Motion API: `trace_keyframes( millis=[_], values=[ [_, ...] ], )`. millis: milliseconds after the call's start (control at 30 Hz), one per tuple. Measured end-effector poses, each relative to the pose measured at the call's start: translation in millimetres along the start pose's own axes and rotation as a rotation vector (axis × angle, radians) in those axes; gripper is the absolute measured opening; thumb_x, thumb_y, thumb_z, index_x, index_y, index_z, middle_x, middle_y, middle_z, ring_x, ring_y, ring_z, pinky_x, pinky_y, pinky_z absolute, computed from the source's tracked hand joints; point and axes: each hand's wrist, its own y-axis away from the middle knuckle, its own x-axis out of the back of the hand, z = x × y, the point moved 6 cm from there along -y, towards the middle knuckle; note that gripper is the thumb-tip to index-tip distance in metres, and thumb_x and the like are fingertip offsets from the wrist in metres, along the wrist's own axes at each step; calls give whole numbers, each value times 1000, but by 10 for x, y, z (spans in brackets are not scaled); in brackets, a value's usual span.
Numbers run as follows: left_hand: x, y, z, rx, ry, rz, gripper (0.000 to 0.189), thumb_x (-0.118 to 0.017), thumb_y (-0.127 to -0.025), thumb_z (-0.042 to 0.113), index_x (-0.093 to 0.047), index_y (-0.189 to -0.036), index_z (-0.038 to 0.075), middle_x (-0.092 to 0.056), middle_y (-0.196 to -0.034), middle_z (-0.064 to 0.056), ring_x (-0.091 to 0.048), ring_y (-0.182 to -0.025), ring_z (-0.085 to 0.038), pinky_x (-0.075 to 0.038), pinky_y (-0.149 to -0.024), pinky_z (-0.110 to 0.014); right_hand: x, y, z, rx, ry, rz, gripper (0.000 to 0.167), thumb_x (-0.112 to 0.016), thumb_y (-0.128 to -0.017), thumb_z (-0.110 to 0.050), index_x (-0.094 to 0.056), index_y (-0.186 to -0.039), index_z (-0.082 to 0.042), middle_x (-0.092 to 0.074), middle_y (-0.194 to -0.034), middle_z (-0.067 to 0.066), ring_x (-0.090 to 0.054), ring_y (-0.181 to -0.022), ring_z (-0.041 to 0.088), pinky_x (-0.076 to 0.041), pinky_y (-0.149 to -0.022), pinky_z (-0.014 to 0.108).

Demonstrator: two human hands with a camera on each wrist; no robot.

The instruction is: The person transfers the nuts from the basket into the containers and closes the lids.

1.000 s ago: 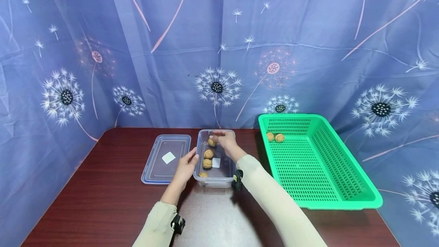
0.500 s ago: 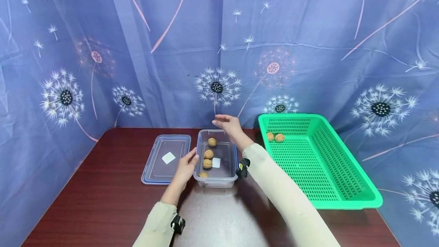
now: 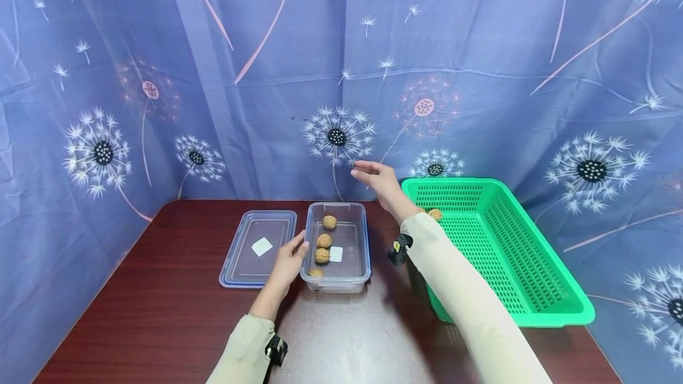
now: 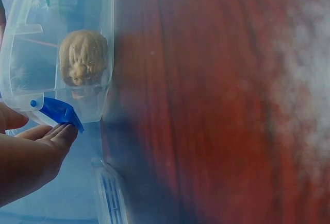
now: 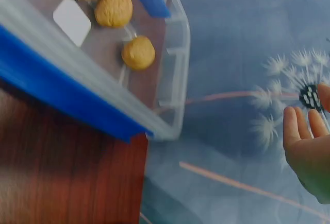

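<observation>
My left hand [image 3: 288, 261] rests at the left side of a clear plastic food container [image 3: 352, 280]. In the left wrist view its fairly straight fingers [image 4: 63, 135] touch the blue side latch [image 4: 58, 110]. Several walnuts lie in the container along its left half, one walnut [image 3: 329, 221] at the far end and another [image 4: 83, 58] in the near corner. A white square label [image 3: 335, 253] shows in the container's floor. Held up in the air between the container and the green basket [image 3: 555, 320], my right hand [image 3: 380, 181] has nothing in it, its fingers loosely extended.
Left of the container the clear lid [image 3: 242, 253], with a white label, lies flat on the dark red wooden table [image 3: 133, 301]. Walnuts [image 3: 434, 214] sit in the basket's far left corner, partly hidden by my right forearm. A blue dandelion-print curtain [image 3: 267, 135] hangs behind.
My right hand has let go of a walnut at the container's far end, lifted out and moved right toward the green basket. My left hand has stayed at the container's side.
</observation>
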Motion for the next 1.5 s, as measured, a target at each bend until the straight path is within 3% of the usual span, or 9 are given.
trace_keyframes(
  millis=[167, 367, 500, 633, 767, 867, 1000, 1300, 1500],
  values=[
    [-12, 10, -1, 5, 0, -6, 44, -47, -101, 12, -41, -143, -2, -41, -145, -23, -34, -136, -38, -31, -112, -49, 287, 2, -55, 26, -9, 27, 46, -67, -90, -8, -54, -132, 4, -64, -123, 17, -63, -100, 14, -45, -103, 33],
    [-7, 4, 9, -5, 0, 1, 45, -48, -101, 12, -41, -143, -3, -40, -146, -23, -34, -136, -38, -31, -112, -49, 663, 9, -61, 7, -38, 38, 50, -66, -92, -11, -49, -137, 3, -56, -132, 20, -55, -120, 28, -43, -105, 33],
    [-10, 1, 6, -1, 6, 1, 45, -48, -101, 12, -41, -143, -3, -40, -146, -22, -34, -136, -38, -31, -112, -48, 883, 8, -45, -6, -125, 50, 54, -66, -91, -10, -45, -139, 5, -48, -139, 24, -61, -109, 18, -44, -104, 30],
    [-17, 16, -6, 6, 10, -5, 45, -48, -101, 11, -41, -143, -2, -40, -146, -22, -34, -137, -38, -31, -112, -48, 1080, 17, -11, -18, -194, 65, 58, -66, -90, -7, -41, -140, 6, -59, -124, 14, -62, -97, 7, -46, -99, 22],
    [-19, 23, 0, -2, 6, -3, 44, -47, -101, 11, -41, -143, -3, -40, -146, -23, -34, -136, -38, -30, -112, -49, 1262, 45, 52, -32, -230, 88, 59, -66, -90, -6, -39, -142, 6, -63, -105, -4, -55, -120, 21, -41, -105, 25],
    [-18, 13, 8, -7, 3, -2, 44, -47, -101, 12, -41, -143, -3, -40, -145, -24, -34, -136, -39, -30, -112, -49, 1396, 57, 144, -44, -220, 118, 57, -65, -92, -9, -41, -142, 3, -61, -124, 7, -43, -134, 26, -35, -111, 30],
    [-20, 8, 13, -9, 0, 0, 44, -47, -102, 12, -41, -142, -4, -40, -145, -24, -35, -136, -38, -31, -112, -48, 1551, 93, 302, -56, -179, 148, 56, -64, -93, -12, -42, -143, 1, -37, -149, 18, -41, -135, 24, -32, -113, 33],
    [-2, 10, 15, -1, -5, 8, 44, -48, -101, 11, -42, -142, -3, -40, -145, -23, -34, -136, -38, -31, -112, -48, 1776, 160, 618, -108, -87, 173, 60, -62, -95, -18, -37, -146, 0, -30, -155, 13, -36, -138, 24, -28, -115, 37],
    [0, -1, 9, -11, -17, 6, 44, -47, -101, 13, -41, -142, -4, -40, -146, -23, -34, -136, -39, -30, -112, -49, 1847, 191, 785, -203, -67, 161, 60, -59, -97, -20, -34, -148, -4, -27, -156, 11, -31, -141, 22, -27, -116, 34]
  ],
)
